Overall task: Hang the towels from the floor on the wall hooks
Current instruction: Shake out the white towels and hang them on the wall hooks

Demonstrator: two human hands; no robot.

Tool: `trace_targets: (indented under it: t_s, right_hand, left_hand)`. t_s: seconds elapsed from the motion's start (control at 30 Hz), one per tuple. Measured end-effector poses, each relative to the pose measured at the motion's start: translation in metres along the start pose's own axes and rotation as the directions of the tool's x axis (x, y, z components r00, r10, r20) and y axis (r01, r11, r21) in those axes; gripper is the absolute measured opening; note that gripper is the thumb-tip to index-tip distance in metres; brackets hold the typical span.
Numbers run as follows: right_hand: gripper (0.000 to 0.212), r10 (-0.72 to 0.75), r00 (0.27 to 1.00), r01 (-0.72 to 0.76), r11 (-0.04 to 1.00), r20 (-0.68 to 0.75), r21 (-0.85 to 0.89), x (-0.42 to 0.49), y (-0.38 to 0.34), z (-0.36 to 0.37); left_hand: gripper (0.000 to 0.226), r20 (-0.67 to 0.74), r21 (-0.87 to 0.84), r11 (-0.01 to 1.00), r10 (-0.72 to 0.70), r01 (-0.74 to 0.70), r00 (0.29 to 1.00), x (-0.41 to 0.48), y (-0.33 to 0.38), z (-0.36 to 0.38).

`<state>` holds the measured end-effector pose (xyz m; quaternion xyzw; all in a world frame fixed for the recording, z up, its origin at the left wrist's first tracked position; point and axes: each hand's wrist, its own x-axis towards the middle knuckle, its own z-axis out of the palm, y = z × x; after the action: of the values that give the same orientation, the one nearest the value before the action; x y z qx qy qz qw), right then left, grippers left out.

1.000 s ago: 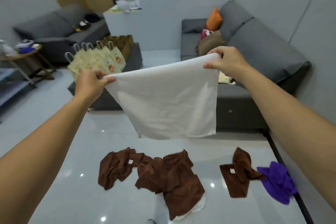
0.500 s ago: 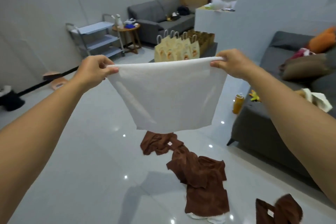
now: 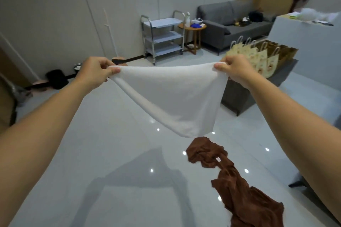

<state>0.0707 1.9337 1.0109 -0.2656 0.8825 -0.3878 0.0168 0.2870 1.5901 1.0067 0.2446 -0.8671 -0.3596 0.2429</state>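
Note:
A white towel (image 3: 171, 97) hangs spread in front of me at chest height. My left hand (image 3: 95, 71) pinches its upper left corner and my right hand (image 3: 234, 69) pinches its upper right corner, so the top edge is stretched between them. The towel's lower end swings toward the right. Below it on the glossy floor lie crumpled brown towels (image 3: 234, 180), trailing toward the lower right edge. No wall hooks can be made out in this view.
A grey trolley (image 3: 162, 37) and a round wooden side table (image 3: 192, 37) stand by the far wall, beside a grey sofa (image 3: 232, 22). Paper bags (image 3: 258, 55) sit on a grey ottoman (image 3: 245, 96) at right. A white partition (image 3: 304, 42) rises behind. Dark items (image 3: 56, 79) lie at the left wall.
The view has turned left, from the right-hand sofa toward the left wall and trolley. Both hands kept hold of the white towel, whose lower end now swings right. The purple towel left the view.

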Motion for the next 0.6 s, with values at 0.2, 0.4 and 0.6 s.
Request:
trace_targets:
  t_s: [0.2, 0.4, 0.6]
  right_hand:
    - [0.024, -0.141, 0.99, 0.14, 0.989, 0.027, 0.046, 0.058, -0.078, 0.084]
    - [0.03, -0.284, 0.958, 0.282, 0.958, 0.028, 0.046, 0.136, -0.151, 0.167]
    - [0.029, -0.417, 0.906, 0.415, 0.909, 0.07, 0.045, 0.224, -0.212, 0.261]
  left_hand:
    - [0.015, -0.103, 0.002, 0.997, -0.075, 0.076, 0.992, 0.031, -0.072, -0.083]
    - [0.016, -0.255, 0.062, 0.982, -0.159, 0.18, 0.954, 0.059, -0.133, -0.143]
    - [0.018, -0.39, 0.136, 0.938, -0.244, 0.318, 0.888, 0.091, -0.195, -0.187]
